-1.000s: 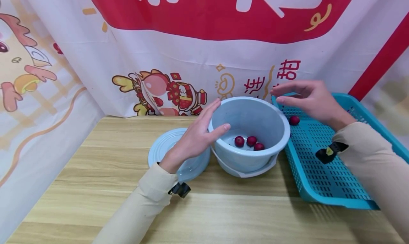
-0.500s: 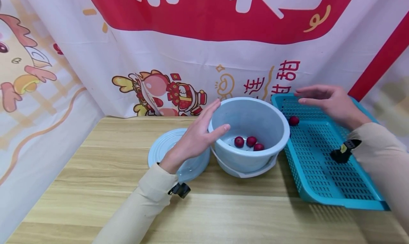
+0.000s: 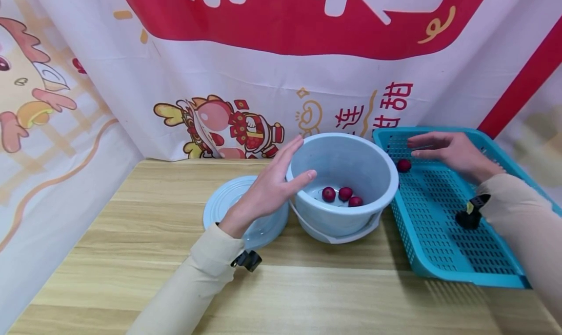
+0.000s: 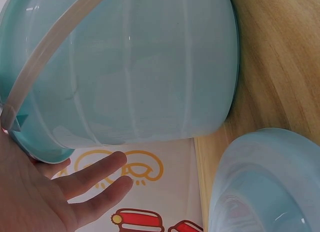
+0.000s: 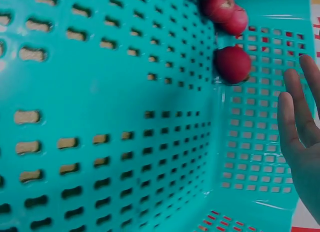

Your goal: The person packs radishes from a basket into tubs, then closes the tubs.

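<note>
Head view: light-blue bucket (image 3: 340,221) centre-right of frame, three red radishes (image 3: 345,194) on its floor. Left hand (image 3: 273,185) at bucket's left rim, fingers extended, thumb reaching over the rim, no closed grip. Right hand (image 3: 456,152), right of frame, over upper part of teal perforated basket (image 3: 443,245); fingers extended, nothing held. One red radish (image 3: 404,166) near basket's upper-left corner, just left of right fingertips. Round blue lid (image 3: 228,196) left of bucket, partly behind left hand, on wood-grain table (image 3: 307,301). Printed cloth backdrop across top.

Left wrist view: bucket fills top, pale handle (image 4: 50,52) upper left; left hand lower left, fingers spread; lid lower right.

Right wrist view: basket fills frame, radishes clustered at top, upper ones cut off; right hand at right edge, fingers straight, apart from them.
</note>
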### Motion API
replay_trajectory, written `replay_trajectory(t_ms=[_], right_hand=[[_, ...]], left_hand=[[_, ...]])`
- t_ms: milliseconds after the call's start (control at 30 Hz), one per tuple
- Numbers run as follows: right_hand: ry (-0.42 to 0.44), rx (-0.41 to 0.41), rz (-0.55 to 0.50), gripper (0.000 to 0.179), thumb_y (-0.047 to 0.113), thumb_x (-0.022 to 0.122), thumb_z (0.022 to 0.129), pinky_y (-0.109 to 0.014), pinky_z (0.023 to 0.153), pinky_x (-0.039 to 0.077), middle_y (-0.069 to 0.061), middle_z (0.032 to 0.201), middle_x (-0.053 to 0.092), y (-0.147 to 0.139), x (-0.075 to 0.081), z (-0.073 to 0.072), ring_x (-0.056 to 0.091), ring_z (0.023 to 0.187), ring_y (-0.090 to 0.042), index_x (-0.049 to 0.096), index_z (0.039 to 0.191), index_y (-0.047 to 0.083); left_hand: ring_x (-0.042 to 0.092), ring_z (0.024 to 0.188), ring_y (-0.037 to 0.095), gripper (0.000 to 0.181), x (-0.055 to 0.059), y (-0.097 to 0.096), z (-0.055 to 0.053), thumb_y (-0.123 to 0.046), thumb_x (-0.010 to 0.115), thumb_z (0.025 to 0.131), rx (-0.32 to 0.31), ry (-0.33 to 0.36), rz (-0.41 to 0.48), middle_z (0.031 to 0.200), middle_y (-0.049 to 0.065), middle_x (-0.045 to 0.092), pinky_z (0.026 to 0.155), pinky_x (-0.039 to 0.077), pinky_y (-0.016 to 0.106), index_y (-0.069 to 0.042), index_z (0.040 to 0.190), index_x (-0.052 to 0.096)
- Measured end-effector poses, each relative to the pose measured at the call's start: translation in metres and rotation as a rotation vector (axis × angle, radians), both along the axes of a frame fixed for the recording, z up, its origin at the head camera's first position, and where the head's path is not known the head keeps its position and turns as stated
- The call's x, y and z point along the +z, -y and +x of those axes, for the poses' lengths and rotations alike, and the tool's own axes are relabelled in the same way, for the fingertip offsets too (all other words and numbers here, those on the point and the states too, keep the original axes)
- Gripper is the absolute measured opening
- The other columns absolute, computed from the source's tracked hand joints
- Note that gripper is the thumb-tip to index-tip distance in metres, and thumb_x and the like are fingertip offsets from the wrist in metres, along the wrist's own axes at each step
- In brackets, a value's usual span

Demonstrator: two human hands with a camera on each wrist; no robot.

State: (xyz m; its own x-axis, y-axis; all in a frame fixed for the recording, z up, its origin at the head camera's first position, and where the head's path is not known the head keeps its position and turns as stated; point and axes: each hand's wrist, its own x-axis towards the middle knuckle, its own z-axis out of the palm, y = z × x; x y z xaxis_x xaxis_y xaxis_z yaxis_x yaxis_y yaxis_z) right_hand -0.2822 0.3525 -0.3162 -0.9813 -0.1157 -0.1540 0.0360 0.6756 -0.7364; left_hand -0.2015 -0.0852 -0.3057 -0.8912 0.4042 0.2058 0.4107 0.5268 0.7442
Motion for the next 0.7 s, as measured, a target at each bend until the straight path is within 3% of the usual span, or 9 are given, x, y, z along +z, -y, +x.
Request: replay_trajectory(t_ms=[133,500,700], right_hand=[[0.037,0.021,0.001,0.075,0.044,0.071,0.101,-0.074,0.114,0.043,-0.023,0.166,0.042,-0.002,-0.007,-0.002,0.036,0.151,-0.049,0.041,0.163,0.016],[0.109,0.035,0.067,0.072,0.036,0.071,0.102,-0.077,0.115,0.037,-0.03,0.163,0.042,-0.004,-0.021,-0.01,0.041,0.145,-0.054,0.041,0.163,0.011],[0.123,0.058,0.096,0.069,0.029,0.07,0.103,-0.073,0.112,0.044,-0.033,0.16,0.044,-0.003,-0.025,-0.011,0.045,0.141,-0.054,0.042,0.162,0.007]], left_hand=[[0.02,0.166,0.018,0.083,0.0,0.0,0.0,-0.062,0.055,0.1,-0.001,0.0,-0.001,0.18,-0.011,0.014,0.129,0.024,0.066,-0.033,0.17,0.021],[0.019,0.166,0.019,0.084,0.001,0.0,0.001,-0.062,0.055,0.1,-0.002,0.005,-0.009,0.18,-0.011,0.013,0.13,0.023,0.066,-0.031,0.171,0.02],[0.019,0.166,0.019,0.086,0.001,0.0,0.001,-0.063,0.055,0.1,-0.002,0.011,-0.003,0.179,-0.012,0.013,0.13,0.023,0.066,-0.028,0.171,0.021]])
